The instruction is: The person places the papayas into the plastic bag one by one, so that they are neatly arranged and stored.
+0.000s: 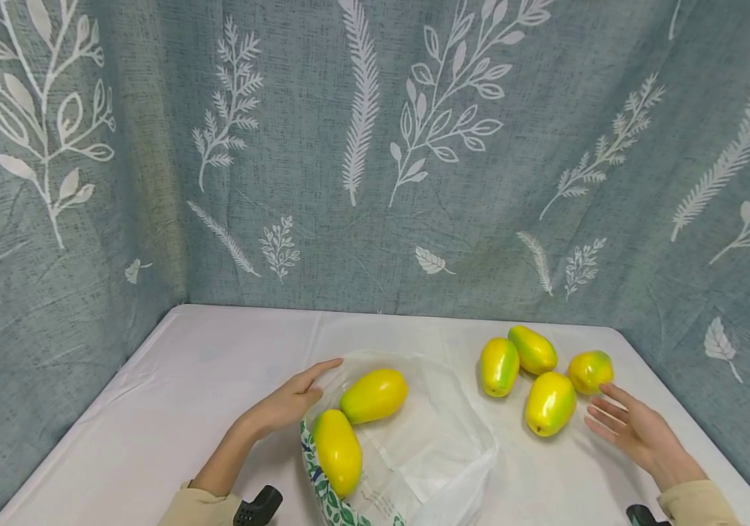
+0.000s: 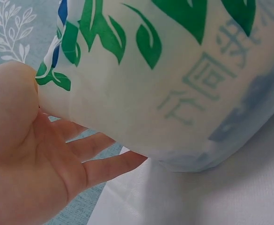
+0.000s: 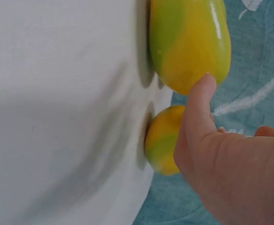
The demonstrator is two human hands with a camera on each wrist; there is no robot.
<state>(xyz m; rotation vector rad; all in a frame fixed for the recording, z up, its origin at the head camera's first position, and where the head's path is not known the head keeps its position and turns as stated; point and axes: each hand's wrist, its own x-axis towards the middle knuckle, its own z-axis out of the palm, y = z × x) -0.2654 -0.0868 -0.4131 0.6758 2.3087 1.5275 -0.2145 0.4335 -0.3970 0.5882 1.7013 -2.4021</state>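
Observation:
A white plastic bag [image 1: 414,446] with a green leaf print lies with its mouth open. Inside it are two yellow papayas, one at the back [image 1: 375,396] and one nearer [image 1: 338,453]. My left hand [image 1: 286,402] holds the bag's left rim between thumb and fingers; in the left wrist view the fingertips are hidden behind the printed plastic. On the right, my right hand [image 1: 634,431] is held with loosely extended fingers beside a yellow-green papaya [image 1: 590,371] and a nearer papaya [image 1: 549,404]. Whether a fingertip touches one, I cannot tell.
Two more papayas lie behind, an upright-looking one [image 1: 499,367] and a slanted one [image 1: 533,350], touching or nearly so. A white cloth covers the table [image 1: 184,380]. Blue-grey curtains [image 1: 322,241] with white leaf patterns enclose the back and both sides.

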